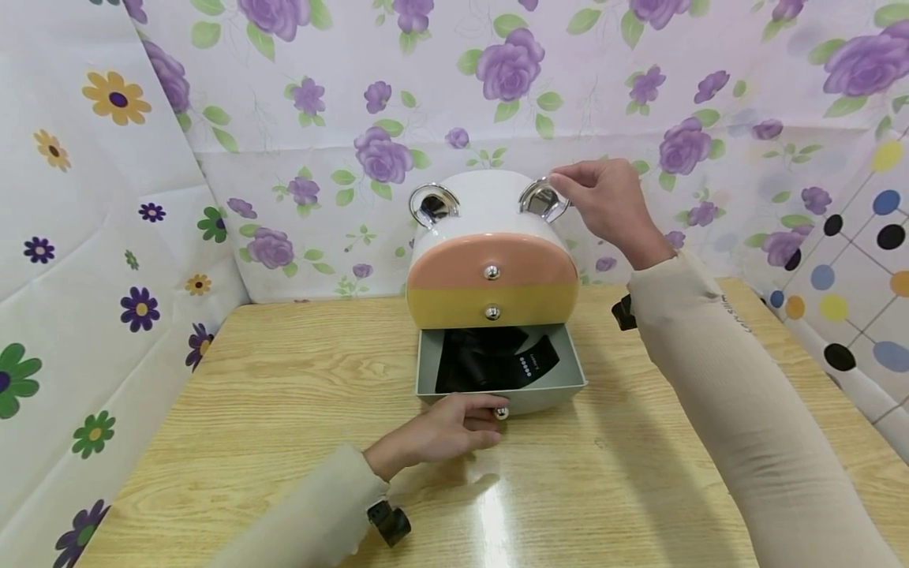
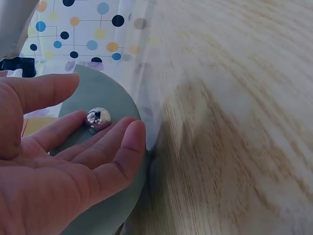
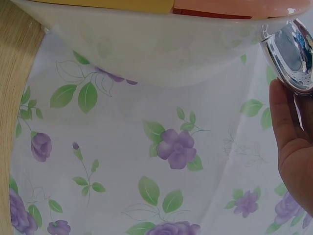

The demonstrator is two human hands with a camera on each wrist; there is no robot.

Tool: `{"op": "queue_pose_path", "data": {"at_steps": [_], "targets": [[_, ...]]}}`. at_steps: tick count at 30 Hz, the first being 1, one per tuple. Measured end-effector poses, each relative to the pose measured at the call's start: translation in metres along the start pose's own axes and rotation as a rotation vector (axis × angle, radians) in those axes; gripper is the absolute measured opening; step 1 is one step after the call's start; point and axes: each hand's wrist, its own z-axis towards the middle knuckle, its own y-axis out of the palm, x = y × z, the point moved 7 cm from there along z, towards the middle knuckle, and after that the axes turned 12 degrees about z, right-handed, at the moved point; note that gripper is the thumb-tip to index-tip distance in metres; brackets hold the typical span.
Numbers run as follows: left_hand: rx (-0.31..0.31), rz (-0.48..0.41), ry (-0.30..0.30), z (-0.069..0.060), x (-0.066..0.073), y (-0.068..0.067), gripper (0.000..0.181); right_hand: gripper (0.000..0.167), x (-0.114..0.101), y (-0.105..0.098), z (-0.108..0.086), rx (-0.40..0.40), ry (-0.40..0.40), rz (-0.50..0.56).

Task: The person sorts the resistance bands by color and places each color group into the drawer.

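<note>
A white, round-topped drawer box (image 1: pixel 490 193) stands at the back of the table, with an orange drawer front (image 1: pixel 454 264), a yellow one (image 1: pixel 454 308) and a grey-green bottom drawer (image 1: pixel 547 400) pulled out. Inside the bottom drawer lie black items (image 1: pixel 476 359), one with white print; their kind is unclear. My left hand (image 1: pixel 443 430) is at that drawer's front, its fingers beside the silver knob (image 2: pixel 99 119) and the thumb held apart. At the box's top right, my right hand (image 1: pixel 604 201) pinches the rim of a shiny silver ear (image 3: pixel 291 58).
Another silver ear (image 1: pixel 433 203) sits on the box's top left. Under the box is a wood-grain table (image 1: pixel 319 371). Flowered cloth (image 1: pixel 305 142) hangs close behind it, with a dotted cloth (image 1: pixel 859 292) at the right and a flowered white cloth (image 1: pixel 92 237) at the left.
</note>
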Motion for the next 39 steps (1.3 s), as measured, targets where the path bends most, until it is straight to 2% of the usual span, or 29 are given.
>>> {"op": "queue_pose_path", "data": {"at_steps": [11, 18, 39], "targets": [[0.058, 0.01, 0.007, 0.002, 0.002, -0.004, 0.043, 0.033, 0.0, 0.001, 0.0, -0.001, -0.012, -0.008], [0.069, 0.004, 0.021, 0.005, 0.0, -0.007, 0.043, 0.033, 0.0, 0.001, 0.0, 0.001, -0.018, -0.006], [0.121, 0.058, -0.011, 0.015, -0.005, -0.018, 0.036, 0.036, 0.0, 0.001, -0.002, -0.001, 0.001, 0.001]]}}
